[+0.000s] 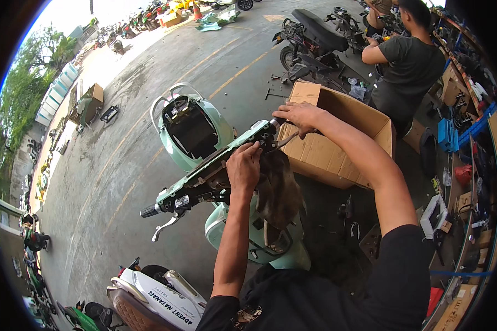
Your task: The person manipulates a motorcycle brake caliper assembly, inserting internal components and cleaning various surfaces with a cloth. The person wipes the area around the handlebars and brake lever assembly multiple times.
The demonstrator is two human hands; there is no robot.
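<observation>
In front of me stands a mint-green scooter with its handlebar [196, 179] running from lower left to upper right. My right hand [302, 117] is closed over the dark grip at the right end, with a brake lever [287, 139] just below it. Near the middle of the bar, my left hand [243, 168] has its fingers curled on the rear edge of the green handlebar cover [215, 160]. Its fingertips are partly hidden. A brown cloth-like piece [279, 190] hangs beneath the bar. At the left end, another grip [149, 211] and a silver lever [165, 226] are untouched.
An open cardboard box [337, 143] stands right of the scooter. Beyond it a co-worker [406, 66] stands near a partly stripped motorcycle [315, 36]. A white scooter [154, 298] is at lower left. Parts and tools crowd the shelves along the right side.
</observation>
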